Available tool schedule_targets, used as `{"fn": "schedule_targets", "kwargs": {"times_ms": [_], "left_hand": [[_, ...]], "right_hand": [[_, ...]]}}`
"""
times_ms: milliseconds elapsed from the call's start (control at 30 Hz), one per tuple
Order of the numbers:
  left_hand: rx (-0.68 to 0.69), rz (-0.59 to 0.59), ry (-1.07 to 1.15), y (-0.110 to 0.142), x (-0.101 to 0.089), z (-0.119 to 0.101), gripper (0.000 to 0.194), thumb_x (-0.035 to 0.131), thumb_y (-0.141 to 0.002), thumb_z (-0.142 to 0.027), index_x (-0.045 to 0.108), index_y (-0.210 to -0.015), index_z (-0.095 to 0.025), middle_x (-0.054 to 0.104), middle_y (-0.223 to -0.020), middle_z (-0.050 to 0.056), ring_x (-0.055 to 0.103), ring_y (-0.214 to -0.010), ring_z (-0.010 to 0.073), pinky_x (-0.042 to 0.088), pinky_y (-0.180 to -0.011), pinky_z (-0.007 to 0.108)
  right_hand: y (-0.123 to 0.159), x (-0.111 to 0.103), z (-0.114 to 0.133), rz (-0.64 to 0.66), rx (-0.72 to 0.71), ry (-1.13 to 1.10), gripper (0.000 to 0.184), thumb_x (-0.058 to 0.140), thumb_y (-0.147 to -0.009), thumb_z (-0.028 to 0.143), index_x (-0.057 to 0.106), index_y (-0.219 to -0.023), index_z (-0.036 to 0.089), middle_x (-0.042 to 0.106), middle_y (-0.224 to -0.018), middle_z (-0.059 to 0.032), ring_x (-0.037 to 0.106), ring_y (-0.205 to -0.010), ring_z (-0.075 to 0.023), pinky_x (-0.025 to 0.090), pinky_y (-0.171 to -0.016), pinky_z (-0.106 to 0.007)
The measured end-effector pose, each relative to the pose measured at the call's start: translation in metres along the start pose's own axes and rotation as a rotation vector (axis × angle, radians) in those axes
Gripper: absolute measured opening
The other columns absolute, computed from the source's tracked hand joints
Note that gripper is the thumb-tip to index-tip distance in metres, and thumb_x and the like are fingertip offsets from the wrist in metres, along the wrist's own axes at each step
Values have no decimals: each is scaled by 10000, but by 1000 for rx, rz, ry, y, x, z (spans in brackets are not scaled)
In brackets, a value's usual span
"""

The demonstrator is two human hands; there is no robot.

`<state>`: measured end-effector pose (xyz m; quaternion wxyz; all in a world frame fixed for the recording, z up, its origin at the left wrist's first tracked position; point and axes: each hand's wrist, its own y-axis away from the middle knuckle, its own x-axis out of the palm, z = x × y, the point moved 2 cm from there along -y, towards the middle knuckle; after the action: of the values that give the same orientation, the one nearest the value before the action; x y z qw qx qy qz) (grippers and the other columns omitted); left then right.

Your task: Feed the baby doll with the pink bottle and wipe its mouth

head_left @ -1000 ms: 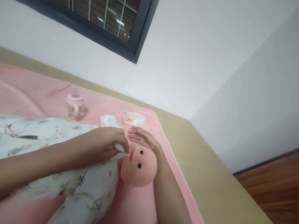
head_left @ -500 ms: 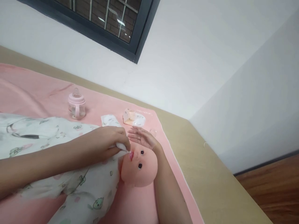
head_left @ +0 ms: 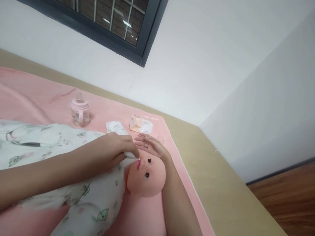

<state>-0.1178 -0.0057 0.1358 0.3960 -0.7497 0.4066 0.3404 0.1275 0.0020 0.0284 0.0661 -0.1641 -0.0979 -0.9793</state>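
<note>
A baby doll (head_left: 147, 178) in a white printed sleepsuit (head_left: 93, 203) lies on a pink blanket (head_left: 36, 98), head to the right. My left hand (head_left: 115, 149) is closed on a small white wipe (head_left: 130, 156) and presses it against the doll's mouth. My right hand (head_left: 150, 146) lies behind the doll's head, fingers stretched flat and together, cupping the far side of the head. My right forearm runs under the head toward the lower edge.
A pink baby bottle (head_left: 80, 113) stands on the blanket behind the doll. Two small white packets (head_left: 141, 124) lie near the blanket's far corner. The tan table (head_left: 221, 183) ends at a white wall; wooden floor shows at the right.
My left hand has shifted the wipe slightly up and right along the doll's mouth. The right hand and the doll have stayed put.
</note>
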Motion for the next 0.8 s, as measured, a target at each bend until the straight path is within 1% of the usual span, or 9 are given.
{"fn": "schedule_targets", "kwargs": {"times_ms": [133, 300, 433, 533, 633, 800], "left_hand": [[51, -16, 11, 2, 0, -6, 417, 350, -808, -37, 677, -925, -268, 666, -889, -33, 573, -848, 163, 353, -808, 282], [102, -20, 32, 3, 10, -5, 453, 338, -812, -5, 657, -930, -305, 654, -890, -47, 551, -853, 158, 318, -825, 304], [150, -71, -50, 4, 18, -3, 493, 318, -804, 10, 661, -955, -309, 645, -893, -27, 523, -850, 175, 301, -814, 333], [163, -98, -99, 4, 19, -3, 500, 307, -795, 10, 665, -958, -299, 635, -865, -10, 505, -821, 178, 300, -810, 347], [150, -110, -115, 4, 19, -1, 503, 289, -806, 6, 667, -946, -295, 628, -837, -4, 495, -794, 176, 304, -802, 351], [192, -172, -110, 3, 23, 6, 454, 311, -816, -45, 669, -917, -306, 622, -805, -3, 496, -765, 184, 312, -758, 345]], "right_hand": [[0, 1, 1, -16, 13, 10, 367, 624, -836, 296, 576, -1179, 172, 659, -1171, -105, 655, -1041, -215, 463, -1020, -418], [-1, 0, 0, -24, 15, 10, 384, 640, -825, 307, 576, -1182, 180, 667, -1157, -99, 666, -1006, -208, 448, -1034, -432], [1, 2, 0, -22, -9, 6, 365, 628, -831, 298, 582, -1173, 179, 678, -1122, -93, 668, -995, -201, 442, -1039, -432], [1, 3, 1, -22, -14, -2, 347, 623, -833, 288, 587, -1158, 175, 681, -1107, -87, 670, -982, -198, 446, -1035, -430], [1, 2, 0, -15, -7, 2, 347, 625, -831, 291, 585, -1155, 174, 677, -1119, -89, 669, -987, -197, 445, -1038, -429], [0, 1, 0, -2, 0, -1, 344, 620, -835, 294, 580, -1156, 179, 676, -1125, -85, 667, -998, -198, 448, -1036, -423]]}}
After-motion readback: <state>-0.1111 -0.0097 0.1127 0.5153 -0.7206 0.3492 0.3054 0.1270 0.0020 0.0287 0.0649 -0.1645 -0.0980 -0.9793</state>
